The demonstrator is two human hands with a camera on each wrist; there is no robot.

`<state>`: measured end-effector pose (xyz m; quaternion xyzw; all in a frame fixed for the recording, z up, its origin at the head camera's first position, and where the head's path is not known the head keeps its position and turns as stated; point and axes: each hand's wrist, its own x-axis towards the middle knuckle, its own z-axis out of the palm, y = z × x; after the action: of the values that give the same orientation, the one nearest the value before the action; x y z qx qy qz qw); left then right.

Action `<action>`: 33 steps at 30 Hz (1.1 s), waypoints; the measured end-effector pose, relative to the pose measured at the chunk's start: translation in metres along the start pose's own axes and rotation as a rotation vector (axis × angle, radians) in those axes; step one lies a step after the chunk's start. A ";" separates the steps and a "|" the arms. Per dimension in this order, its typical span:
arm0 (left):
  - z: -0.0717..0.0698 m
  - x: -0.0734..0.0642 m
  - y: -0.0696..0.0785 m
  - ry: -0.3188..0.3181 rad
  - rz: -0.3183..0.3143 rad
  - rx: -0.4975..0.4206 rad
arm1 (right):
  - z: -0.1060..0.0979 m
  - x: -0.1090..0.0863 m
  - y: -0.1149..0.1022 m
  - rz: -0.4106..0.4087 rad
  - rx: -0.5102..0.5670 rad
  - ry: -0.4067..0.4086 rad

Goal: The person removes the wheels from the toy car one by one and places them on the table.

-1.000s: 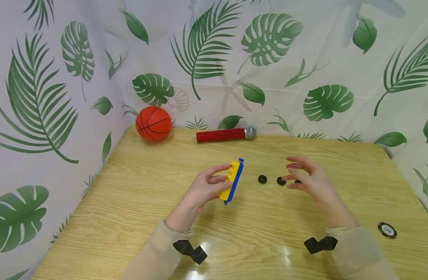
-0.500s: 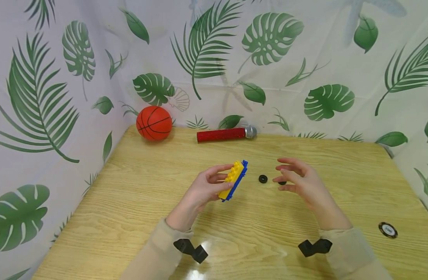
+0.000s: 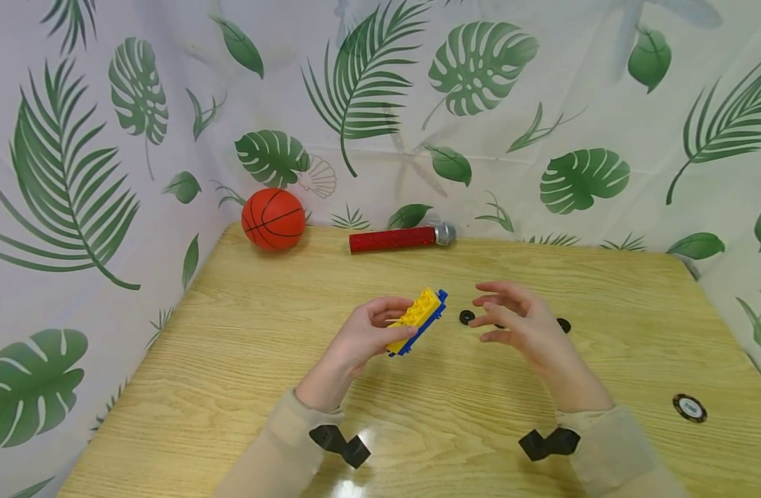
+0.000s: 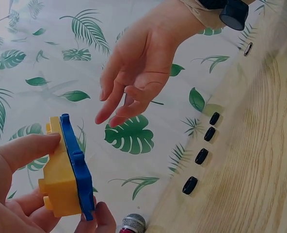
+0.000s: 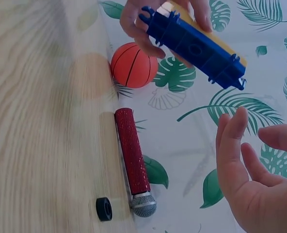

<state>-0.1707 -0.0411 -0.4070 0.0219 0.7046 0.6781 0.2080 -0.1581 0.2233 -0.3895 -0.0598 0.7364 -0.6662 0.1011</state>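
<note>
My left hand (image 3: 362, 339) holds a yellow studded toy brick (image 3: 425, 306) joined to a blue base (image 5: 197, 48), thumb on the near side and fingers behind. Small clips stick out along the blue base's edges, seen from underneath in the right wrist view. To the right, apart from the brick, my right hand (image 3: 524, 328) hovers over the table with fingers spread and loosely bent, holding nothing. Several small black toy wheels (image 4: 190, 185) lie in a row on the table below it. In the head view the right hand partly hides that row; one wheel (image 3: 467, 317) shows beside its fingertips.
A red microphone (image 3: 393, 240) lies along the table's back edge, with a small orange basketball (image 3: 273, 219) at the back left corner. A poker chip (image 3: 690, 408) lies at the right. Behind hangs a leaf-patterned cloth (image 3: 380, 187).
My right hand has moved left toward the brick, uncovering a wheel on its right. The left hand has tilted the brick further to the right, turning its studs more upward.
</note>
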 end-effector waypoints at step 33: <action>0.005 0.002 0.002 -0.042 0.097 0.003 | 0.028 0.005 -0.005 0.057 0.034 -0.092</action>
<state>-0.1712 -0.0360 -0.4055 0.0704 0.6991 0.6859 0.1896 -0.1565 0.1949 -0.3879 -0.0678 0.7209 -0.6721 0.1548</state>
